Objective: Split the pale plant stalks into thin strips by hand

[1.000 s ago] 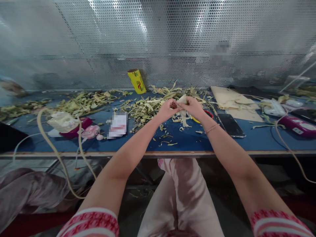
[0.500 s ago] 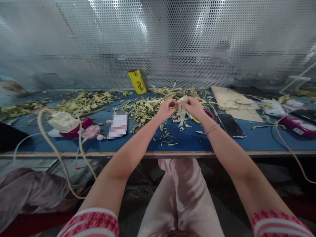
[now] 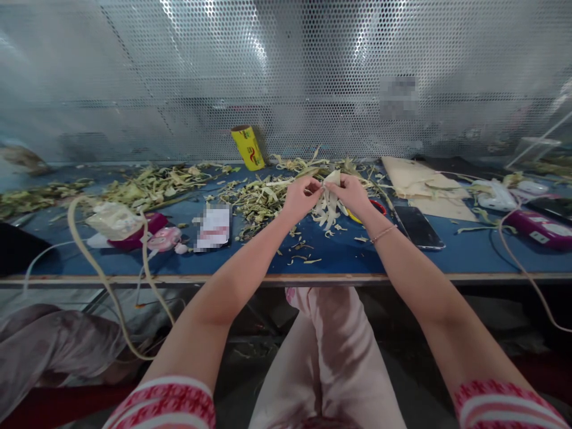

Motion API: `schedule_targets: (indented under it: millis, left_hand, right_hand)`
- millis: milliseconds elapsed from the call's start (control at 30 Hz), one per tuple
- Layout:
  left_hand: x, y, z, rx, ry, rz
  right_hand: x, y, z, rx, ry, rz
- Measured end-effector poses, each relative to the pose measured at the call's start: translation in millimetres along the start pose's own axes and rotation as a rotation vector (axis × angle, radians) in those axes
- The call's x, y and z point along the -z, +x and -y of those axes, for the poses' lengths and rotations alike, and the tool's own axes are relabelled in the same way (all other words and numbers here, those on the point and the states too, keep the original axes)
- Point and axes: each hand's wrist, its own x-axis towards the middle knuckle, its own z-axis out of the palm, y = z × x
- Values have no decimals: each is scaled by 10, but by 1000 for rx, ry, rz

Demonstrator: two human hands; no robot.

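Over the middle of the blue table, my left hand and my right hand meet with fingertips pinched. Between them is a pale dried leaf, its tip sticking up above the fingers. Both hands grip it close together; what the fingers cover is hidden. Pale shredded strips hang or lie just below; I cannot tell which of them belong to the held leaf. A heap of dried leaf scraps spreads left of and behind my hands. Red and yellow loops show partly beneath my right wrist.
A black phone lies right of my right forearm, with tan sheets behind it. A yellow tube leans by the perforated metal wall. To the left are a white-faced item, a pink pouch and a looped hose.
The leaf between my fingers no longer hangs as one broad piece; narrow strips show below it instead. My hands have barely moved.
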Motion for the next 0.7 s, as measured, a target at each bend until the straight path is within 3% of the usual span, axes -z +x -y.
schedule_targets:
  millis: [133, 333, 433, 700]
  left_hand:
    - [1, 29, 57, 52, -30, -9]
    - [-8, 21, 52, 86, -96, 156]
    - [-34, 10, 35, 111, -84, 175]
    - [-65, 10, 99, 51, -33, 99]
  right_hand:
    - [-12, -11, 9, -21, 54, 10]
    - [4, -1, 17, 30, -41, 1]
    - [-12, 4, 1, 41, -37, 16]
    - [-92, -41, 14, -138, 396, 120]
